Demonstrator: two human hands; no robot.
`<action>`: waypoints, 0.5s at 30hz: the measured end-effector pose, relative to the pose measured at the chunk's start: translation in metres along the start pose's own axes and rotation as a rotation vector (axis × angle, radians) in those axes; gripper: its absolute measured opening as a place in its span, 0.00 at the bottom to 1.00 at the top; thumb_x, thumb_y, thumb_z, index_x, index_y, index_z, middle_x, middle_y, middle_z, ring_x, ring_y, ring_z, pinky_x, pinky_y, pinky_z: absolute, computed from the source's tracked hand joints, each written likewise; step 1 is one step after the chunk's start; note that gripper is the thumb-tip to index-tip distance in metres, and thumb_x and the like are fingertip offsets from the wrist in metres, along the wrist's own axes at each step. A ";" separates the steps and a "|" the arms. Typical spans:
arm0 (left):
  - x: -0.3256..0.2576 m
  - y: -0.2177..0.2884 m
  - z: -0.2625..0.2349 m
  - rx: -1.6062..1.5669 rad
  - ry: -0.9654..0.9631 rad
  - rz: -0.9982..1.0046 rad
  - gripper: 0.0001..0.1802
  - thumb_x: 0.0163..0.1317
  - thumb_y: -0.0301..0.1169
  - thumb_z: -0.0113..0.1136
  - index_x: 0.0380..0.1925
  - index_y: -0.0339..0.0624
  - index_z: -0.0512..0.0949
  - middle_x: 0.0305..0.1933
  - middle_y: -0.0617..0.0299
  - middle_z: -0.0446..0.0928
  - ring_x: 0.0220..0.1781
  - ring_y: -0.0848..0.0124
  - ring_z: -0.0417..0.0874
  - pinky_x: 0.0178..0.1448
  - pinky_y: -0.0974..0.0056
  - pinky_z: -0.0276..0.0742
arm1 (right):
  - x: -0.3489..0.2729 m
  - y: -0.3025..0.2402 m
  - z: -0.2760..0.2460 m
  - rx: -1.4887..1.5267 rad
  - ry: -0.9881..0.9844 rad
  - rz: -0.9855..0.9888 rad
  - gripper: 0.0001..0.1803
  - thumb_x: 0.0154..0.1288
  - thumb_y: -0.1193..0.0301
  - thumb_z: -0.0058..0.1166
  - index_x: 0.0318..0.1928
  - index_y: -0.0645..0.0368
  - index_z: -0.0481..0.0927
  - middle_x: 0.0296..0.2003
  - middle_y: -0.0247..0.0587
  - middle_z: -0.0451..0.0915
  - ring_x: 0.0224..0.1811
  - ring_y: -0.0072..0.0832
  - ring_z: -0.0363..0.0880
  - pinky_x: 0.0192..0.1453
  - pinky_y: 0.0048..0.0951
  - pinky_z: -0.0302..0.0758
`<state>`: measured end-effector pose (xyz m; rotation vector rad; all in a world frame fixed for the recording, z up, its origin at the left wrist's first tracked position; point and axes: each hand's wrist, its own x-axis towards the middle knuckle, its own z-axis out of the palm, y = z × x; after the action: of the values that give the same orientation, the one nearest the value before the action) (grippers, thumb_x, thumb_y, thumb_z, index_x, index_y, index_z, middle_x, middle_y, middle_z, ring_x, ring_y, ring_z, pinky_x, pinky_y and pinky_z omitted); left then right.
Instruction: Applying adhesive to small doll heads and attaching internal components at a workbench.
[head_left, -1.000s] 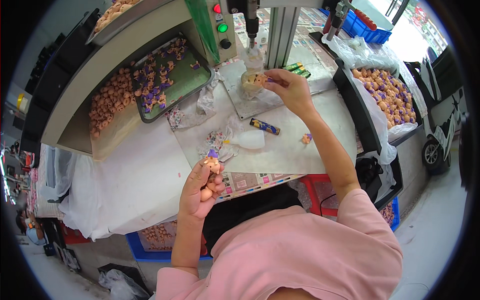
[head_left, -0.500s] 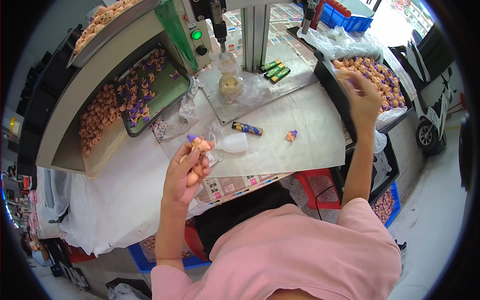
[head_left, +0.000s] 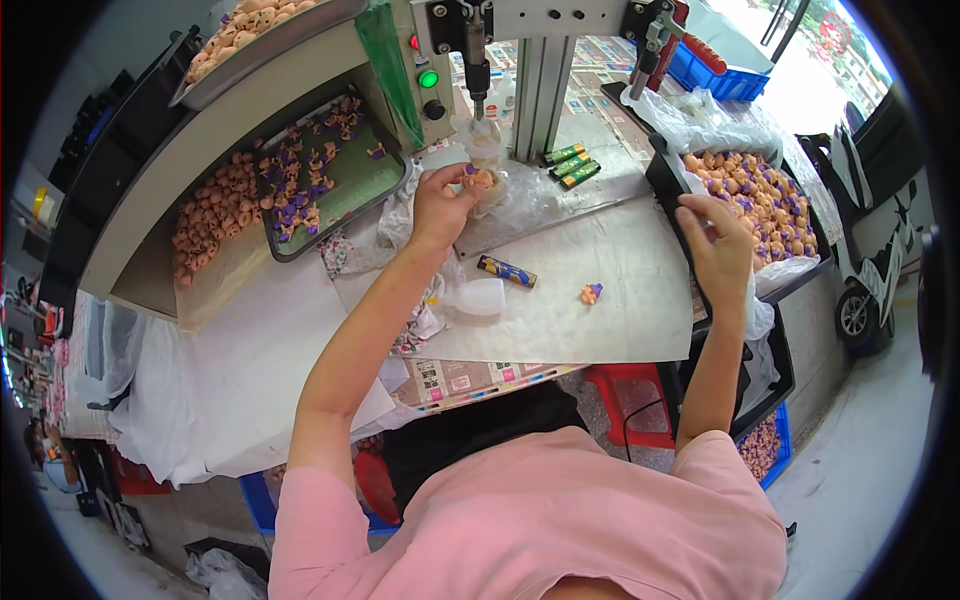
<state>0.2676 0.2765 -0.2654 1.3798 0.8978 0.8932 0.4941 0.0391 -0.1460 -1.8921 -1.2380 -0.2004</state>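
Note:
My left hand (head_left: pixel 442 208) is closed on a small peach-and-purple doll figure (head_left: pixel 478 178), held at the clear plastic-wrapped fixture (head_left: pixel 487 150) under the press spindle (head_left: pixel 479 75). Whether the figure touches the fixture, I cannot tell. My right hand (head_left: pixel 720 250) is at the near left edge of a black tray (head_left: pixel 668 190) heaped with peach and purple doll parts (head_left: pixel 760 205). Its fingers are bent and apart, with nothing visible between them. On the pale work sheet lie another small doll figure (head_left: pixel 591 293), a dark blue printed tube (head_left: pixel 507 270) and a translucent white squeeze bottle (head_left: pixel 478 297).
At the left, a dark tray (head_left: pixel 350 205) holds purple-clad doll bodies beside a pile of doll heads (head_left: pixel 215 215). Green batteries (head_left: pixel 570 165) lie by the metal post (head_left: pixel 543 100). A green button (head_left: pixel 428 78) glows on the machine. A red stool (head_left: pixel 625 400) stands under the table.
My left hand has moved forward and right with the doll figure, up to the fixture. My right hand has drawn back toward me from above the heaped tray. The whole view has shifted slightly.

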 end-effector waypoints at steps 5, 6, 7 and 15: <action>0.021 -0.016 0.008 0.238 0.102 0.384 0.16 0.48 0.26 0.72 0.39 0.39 0.82 0.43 0.61 0.66 0.43 0.71 0.72 0.48 0.67 0.71 | 0.004 -0.037 0.027 0.187 -0.227 -0.157 0.07 0.59 0.76 0.60 0.39 0.63 0.82 0.35 0.38 0.82 0.34 0.22 0.78 0.38 0.21 0.73; 0.021 -0.016 0.010 0.238 0.101 0.379 0.16 0.48 0.26 0.72 0.39 0.39 0.82 0.43 0.61 0.66 0.43 0.71 0.72 0.48 0.67 0.71 | 0.007 -0.044 0.033 0.186 -0.230 -0.154 0.07 0.59 0.76 0.60 0.39 0.63 0.82 0.35 0.38 0.82 0.34 0.22 0.78 0.38 0.21 0.73; 0.019 -0.012 0.011 0.268 0.090 0.369 0.17 0.47 0.26 0.73 0.39 0.38 0.82 0.43 0.61 0.66 0.43 0.70 0.72 0.49 0.68 0.71 | 0.010 -0.051 0.037 0.230 -0.266 -0.209 0.07 0.59 0.76 0.60 0.39 0.64 0.82 0.34 0.38 0.82 0.34 0.22 0.78 0.38 0.22 0.73; 0.025 -0.035 0.002 0.059 0.072 0.394 0.17 0.44 0.23 0.73 0.38 0.37 0.82 0.42 0.61 0.67 0.43 0.69 0.72 0.49 0.69 0.71 | 0.093 -0.128 0.088 0.243 0.194 -0.768 0.10 0.60 0.72 0.60 0.41 0.63 0.82 0.36 0.41 0.83 0.38 0.27 0.81 0.42 0.28 0.75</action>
<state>0.2796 0.2983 -0.3000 1.6156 0.7205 1.2280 0.4099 0.1849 -0.0799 -1.0917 -1.7084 -0.5910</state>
